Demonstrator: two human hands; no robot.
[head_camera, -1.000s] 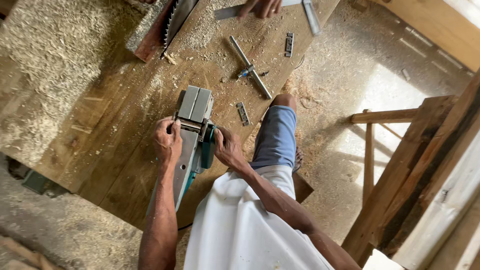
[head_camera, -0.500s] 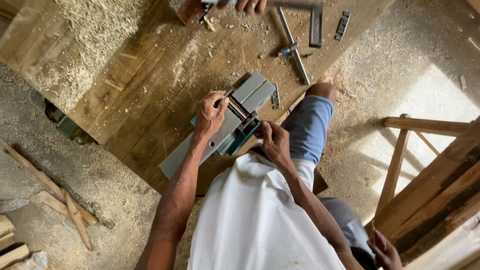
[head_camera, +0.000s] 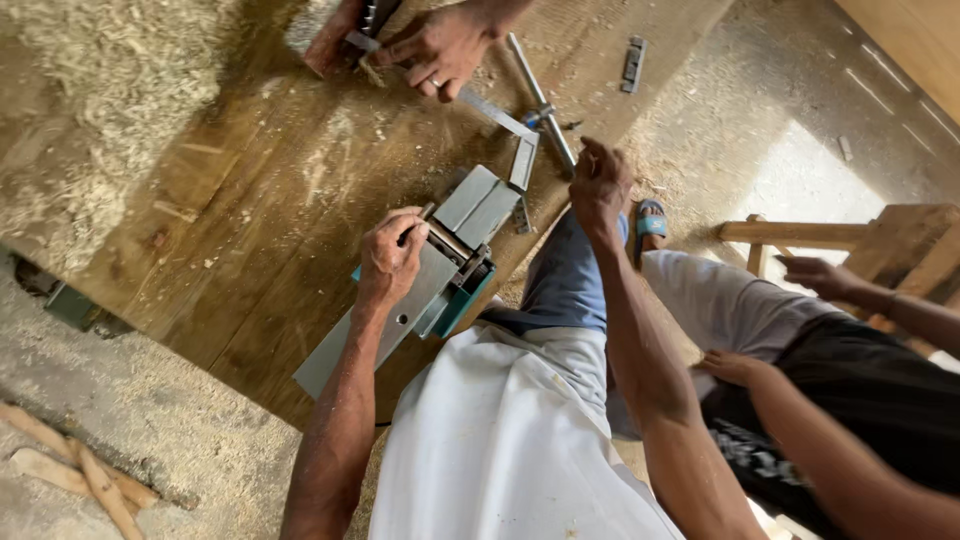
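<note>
Left hand (head_camera: 392, 258) sits on top of the upturned planer (head_camera: 425, 275), fingers curled round a small dark tool at the blade slot, so clamped on sth thin there; can't tell exactly what it is. The planer lies base-up on the wooden desk (head_camera: 230, 230), near the front edge, grey sole plates showing, teal body on the person's side.

Big change vs half a sec ago: right hand (head_camera: 598, 185) was down on the planer body beside the left, now it's off it and up by the desk edge, fingers loosely bunched, reaching twd the long metal rod (head_camera: 540, 100) and the flat metal strip (head_camera: 522, 162). Can't tell if it's pinching anything. So hands are now well apart, and only the left steadies the machine. Reads like a fetch for a part or tool while the left keeps its place.

View has swung too, planer now nearer mid-frame.

Another person's hand (head_camera: 440, 45) works at the far side of the desk, on a flat blade. A 3rd person stands at right, in a dark shirt (head_camera: 880, 400). Sawdust (head_camera: 90, 90) is piled on the desk's left.
</note>
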